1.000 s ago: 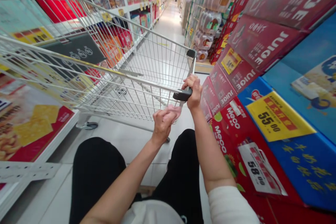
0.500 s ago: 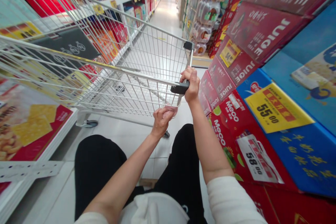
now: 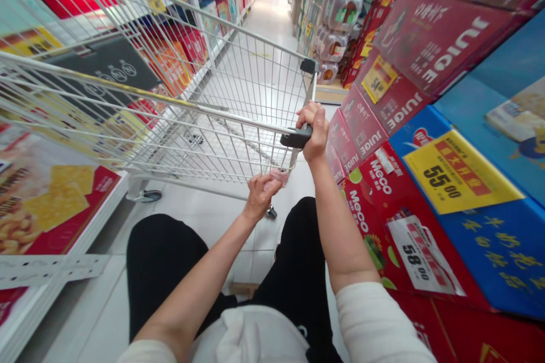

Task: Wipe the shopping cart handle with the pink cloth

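A silver wire shopping cart (image 3: 238, 119) stands at an angle across the aisle in front of my knees. My right hand (image 3: 314, 131) is wrapped round its handle end, beside the black plastic corner piece (image 3: 296, 137). Lower down, my left hand (image 3: 261, 195) is closed on a small pink cloth (image 3: 279, 177), which it presses against the bottom corner of the cart frame. The cloth is partly hidden by my fingers. Below that corner a dark caster wheel (image 3: 271, 212) shows.
Red Meco cartons (image 3: 374, 193), pink juice cartons (image 3: 355, 119) and a blue box (image 3: 489, 238) with price tags are stacked close on my right. Shelves of packaged goods (image 3: 51, 193) line the left. A white tiled aisle (image 3: 259, 39) runs ahead; wrapped bottles (image 3: 340, 11) stand beside it.
My left hand and the cloth have shifted only slightly at the cart's bottom corner. The right hand keeps its hold on the handle. The whole view has moved a little.
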`<state>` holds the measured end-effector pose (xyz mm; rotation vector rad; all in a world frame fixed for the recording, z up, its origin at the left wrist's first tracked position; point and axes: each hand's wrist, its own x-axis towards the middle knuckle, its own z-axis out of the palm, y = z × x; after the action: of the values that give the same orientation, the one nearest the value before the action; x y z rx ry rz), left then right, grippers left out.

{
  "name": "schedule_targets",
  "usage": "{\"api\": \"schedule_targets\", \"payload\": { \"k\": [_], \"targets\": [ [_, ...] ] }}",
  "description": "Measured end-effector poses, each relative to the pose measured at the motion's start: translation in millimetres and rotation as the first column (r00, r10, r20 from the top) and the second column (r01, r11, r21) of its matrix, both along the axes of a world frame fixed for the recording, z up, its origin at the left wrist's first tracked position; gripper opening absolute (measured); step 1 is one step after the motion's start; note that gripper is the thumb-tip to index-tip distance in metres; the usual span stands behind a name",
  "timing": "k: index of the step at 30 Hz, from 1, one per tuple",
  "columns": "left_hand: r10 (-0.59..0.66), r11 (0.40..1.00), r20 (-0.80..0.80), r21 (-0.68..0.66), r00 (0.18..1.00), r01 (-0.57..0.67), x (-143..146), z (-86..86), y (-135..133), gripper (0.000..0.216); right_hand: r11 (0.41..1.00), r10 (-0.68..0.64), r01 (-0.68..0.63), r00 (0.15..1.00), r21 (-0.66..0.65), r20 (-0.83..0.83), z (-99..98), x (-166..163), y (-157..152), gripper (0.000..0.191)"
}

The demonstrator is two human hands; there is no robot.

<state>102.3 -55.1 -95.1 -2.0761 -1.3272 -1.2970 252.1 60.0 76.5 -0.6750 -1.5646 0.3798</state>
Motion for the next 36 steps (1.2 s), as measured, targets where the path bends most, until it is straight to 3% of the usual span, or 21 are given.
{"api": "schedule_targets", "payload": {
  "k": [3, 5, 7, 11, 13, 15, 17, 20, 22, 24, 27, 30, 32, 36],
  "targets": [
    [-0.009, 0.991, 0.003, 0.131, 1.0, 0.008, 0.3, 23.0, 12.3, 0.021, 1.0, 0.02, -0.02, 1.0, -0.015, -0.004, -2.1, 1.3, 1.7, 0.084],
    [-0.025, 0.983, -0.004, 0.18, 1.0, 0.025, -2.4, 25.8, 18.3, 0.022, 1.0, 0.027, -0.027, 0.999, -0.004, -0.019, -2.7, 1.6, 1.9, 0.084],
    [-0.036, 0.986, -0.013, 0.165, 0.999, 0.038, -7.8, 14.7, 17.9, 0.021, 1.0, 0.009, -0.009, 1.0, 0.008, -0.013, -2.5, 1.4, 1.7, 0.085],
    [-0.082, 0.995, -0.064, -0.057, 0.995, 0.078, -20.6, -19.4, 0.6, 0.028, 0.996, -0.083, 0.082, 0.995, 0.021, 0.063, -2.4, 0.4, 1.7, 0.088],
    [-0.092, 0.991, -0.083, -0.102, 0.992, 0.083, -24.1, -22.0, -6.7, 0.031, 0.992, -0.126, 0.122, 0.986, 0.034, 0.113, -3.0, 0.4, 2.0, 0.087],
    [-0.094, 0.995, -0.092, -0.028, 0.991, 0.092, -24.9, -8.6, -7.3, 0.029, 0.989, -0.144, 0.138, 0.98, 0.05, 0.136, -3.6, 0.9, 2.0, 0.087],
    [-0.084, 0.991, -0.078, 0.097, 0.993, 0.091, -24.2, 16.8, 0.0, 0.027, 0.989, -0.145, 0.138, 0.981, 0.059, 0.126, -3.4, 1.4, 1.4, 0.089],
    [0.041, 0.974, 0.082, 0.22, 0.996, -0.058, -23.7, 55.1, 18.8, 0.023, 0.986, -0.167, 0.16, 0.975, 0.054, 0.147, -1.6, 1.4, -1.1, 0.092],
    [0.032, 0.963, 0.153, 0.261, 0.988, -0.072, -24.2, 65.7, 28.1, 0.018, 0.978, -0.208, 0.202, 0.956, 0.053, 0.208, -0.7, 0.2, -3.1, 0.089],
    [-0.04, 0.967, 0.153, 0.254, 0.987, -0.001, -25.6, 59.3, 28.8, 0.014, 0.97, -0.242, 0.236, 0.933, 0.056, 0.267, -0.9, -1.7, -4.5, 0.084],
    [-0.136, 0.989, 0.085, 0.061, 0.987, 0.131, -29.8, 30.9, 14.3, 0.014, 0.969, -0.245, 0.242, 0.924, 0.046, 0.294, -1.8, -2.2, -4.8, 0.085],
    [-0.101, 0.995, 0.023, 0.019, 0.995, 0.101, -36.3, 14.7, -0.4, 0.017, 0.976, -0.211, 0.218, 0.922, 0.014, 0.324, 5.6, 4.9, -6.7, 0.086],
    [-0.083, 0.994, 0.039, 0.07, 0.996, 0.08, -39.3, 24.5, 0.2, 0.019, 0.981, -0.168, 0.195, 0.889, -0.02, 0.427, 19.7, 12.0, -11.7, 0.085],
    [-0.073, 0.977, 0.086, 0.205, 0.994, 0.054, -35.8, 78.8, 22.1, 0.022, 0.97, -0.117, 0.233, 0.696, -0.07, 0.708, 62.2, 11.7, -32.5, 0.081]
  ]
}}
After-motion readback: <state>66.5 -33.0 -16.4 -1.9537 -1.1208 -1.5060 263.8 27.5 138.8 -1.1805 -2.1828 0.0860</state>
